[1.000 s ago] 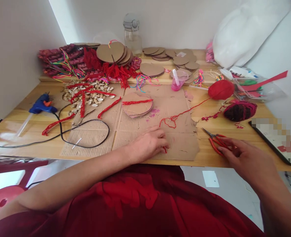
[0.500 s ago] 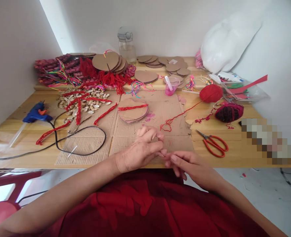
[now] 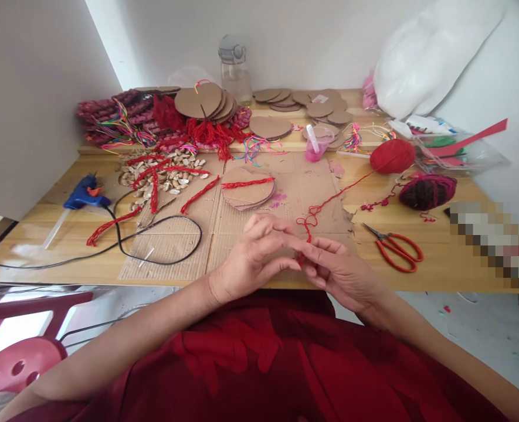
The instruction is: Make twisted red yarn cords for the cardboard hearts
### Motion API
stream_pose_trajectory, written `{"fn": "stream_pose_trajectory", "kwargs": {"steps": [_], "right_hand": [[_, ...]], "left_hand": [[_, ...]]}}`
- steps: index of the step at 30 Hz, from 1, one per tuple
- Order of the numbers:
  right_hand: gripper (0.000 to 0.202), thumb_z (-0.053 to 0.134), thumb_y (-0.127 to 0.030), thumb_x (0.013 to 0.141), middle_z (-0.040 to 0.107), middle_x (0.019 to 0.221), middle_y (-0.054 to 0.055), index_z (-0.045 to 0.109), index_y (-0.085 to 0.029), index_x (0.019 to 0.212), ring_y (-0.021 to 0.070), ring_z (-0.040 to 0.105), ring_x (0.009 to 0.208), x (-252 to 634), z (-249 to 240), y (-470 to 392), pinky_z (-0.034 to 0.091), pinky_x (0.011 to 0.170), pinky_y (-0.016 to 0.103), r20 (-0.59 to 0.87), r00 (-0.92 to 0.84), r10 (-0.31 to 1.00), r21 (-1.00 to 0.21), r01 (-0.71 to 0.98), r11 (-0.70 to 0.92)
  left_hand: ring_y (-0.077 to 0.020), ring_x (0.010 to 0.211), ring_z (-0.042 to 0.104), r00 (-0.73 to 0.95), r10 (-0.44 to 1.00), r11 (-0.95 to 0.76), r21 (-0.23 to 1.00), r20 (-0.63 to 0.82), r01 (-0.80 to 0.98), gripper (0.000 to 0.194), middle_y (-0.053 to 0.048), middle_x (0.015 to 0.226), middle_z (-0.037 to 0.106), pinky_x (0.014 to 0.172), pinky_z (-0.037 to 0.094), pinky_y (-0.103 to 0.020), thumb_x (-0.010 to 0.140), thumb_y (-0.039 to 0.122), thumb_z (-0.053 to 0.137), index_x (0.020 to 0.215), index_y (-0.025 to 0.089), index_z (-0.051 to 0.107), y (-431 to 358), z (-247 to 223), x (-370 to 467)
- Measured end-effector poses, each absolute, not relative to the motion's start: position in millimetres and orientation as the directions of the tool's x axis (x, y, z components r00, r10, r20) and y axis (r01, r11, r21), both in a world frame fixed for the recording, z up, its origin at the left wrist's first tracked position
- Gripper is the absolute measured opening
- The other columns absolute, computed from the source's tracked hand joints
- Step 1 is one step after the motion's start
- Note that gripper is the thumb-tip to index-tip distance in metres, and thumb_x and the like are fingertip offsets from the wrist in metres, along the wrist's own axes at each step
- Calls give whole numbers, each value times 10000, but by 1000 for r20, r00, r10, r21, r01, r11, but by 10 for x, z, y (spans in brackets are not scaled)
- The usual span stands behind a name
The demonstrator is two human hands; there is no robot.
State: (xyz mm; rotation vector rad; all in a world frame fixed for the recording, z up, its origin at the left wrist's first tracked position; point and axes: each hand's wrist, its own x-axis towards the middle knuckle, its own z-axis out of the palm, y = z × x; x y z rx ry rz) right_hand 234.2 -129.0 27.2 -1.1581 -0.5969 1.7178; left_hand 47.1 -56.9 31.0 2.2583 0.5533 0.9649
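Observation:
Over the table's front edge my two hands meet, fingertips together. Red yarn (image 3: 308,232) runs into the fingers, and a small red bit shows between them. My left hand (image 3: 259,252) is curled, its thumb and forefinger closing on the yarn. My right hand (image 3: 341,269) pinches the yarn from the other side; part of its grip is hidden. The strand lies loosely looped on the cardboard sheet (image 3: 241,246) and leads back to a red yarn ball (image 3: 392,156). Beyond my left hand, a short red yarn braid (image 3: 248,183) rests across stacked cardboard discs (image 3: 247,199).
Red-handled scissors (image 3: 397,251) lie to the right, near a dark multicoloured yarn ball (image 3: 428,190). A blue glue gun (image 3: 85,193) and its looped black cord (image 3: 162,264) occupy the left. Peanut shells (image 3: 175,179), a pink cup (image 3: 317,146) and a bottle (image 3: 236,76) stand farther back.
My right hand has come up and in, so the fingers of both hands now overlap. The yarn's near end is drawn into the hands. The whole view has shifted slightly.

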Motion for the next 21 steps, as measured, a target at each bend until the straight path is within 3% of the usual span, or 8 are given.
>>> {"fn": "stream_pose_trajectory", "kwargs": {"steps": [2, 4, 7, 10, 14, 21], "right_hand": [[278, 840, -429, 723, 542, 683, -15, 708, -192, 783, 78, 410, 546, 2355, 286, -1274, 260, 430, 202, -382, -23, 924, -856, -369, -363], [257, 822, -438, 742, 532, 665, -19, 727, -206, 794, 83, 389, 545, 2366, 297, -1256, 258, 449, 224, -325, 26, 945, -905, -299, -303], [213, 780, -434, 793, 529, 638, -24, 755, -226, 830, 89, 369, 550, 2364, 295, -1233, 270, 483, 246, -236, 53, 970, -950, -225, -219], [173, 773, -405, 798, 622, 738, -1, 769, -236, 835, 90, 379, 566, 2345, 288, -1217, 282, 498, 254, -195, 51, 980, -955, -239, -177], [166, 789, -397, 779, 653, 738, 9, 778, -242, 840, 95, 420, 581, 2322, 307, -1210, 281, 499, 247, -213, 33, 977, -938, -288, -195], [153, 804, -372, 763, 656, 735, 19, 777, -228, 808, 111, 498, 641, 2312, 353, -1225, 288, 498, 238, -236, -17, 972, -912, -341, -228]], "left_hand": [[-181, 891, 592, 587, 755, -468, 867, 291, 172, 212, -47, 910, 688, 852, 452, -330, 887, 400, 675, 965, 213, 738, -559, 318, 447], [-156, 773, 586, 566, 824, -147, 973, 22, 175, 270, -40, 824, 697, 732, 457, -290, 898, 439, 642, 903, 193, 751, -553, 314, 441], [-123, 732, 566, 620, 740, 255, 962, -262, 102, 267, -38, 855, 708, 638, 420, -242, 830, 443, 708, 918, 198, 769, -555, 297, 461], [-82, 679, 536, 690, 591, 537, 842, -419, 51, 260, -28, 815, 676, 582, 373, -204, 765, 412, 785, 882, 180, 770, -567, 308, 490], [-65, 663, 527, 722, 486, 669, 741, -492, 54, 295, -18, 778, 640, 569, 354, -192, 743, 429, 811, 846, 157, 761, -585, 360, 512], [-78, 667, 537, 726, 496, 648, 760, -477, 57, 381, -34, 773, 644, 558, 344, -197, 791, 514, 745, 884, 145, 766, -606, 378, 527]]}}
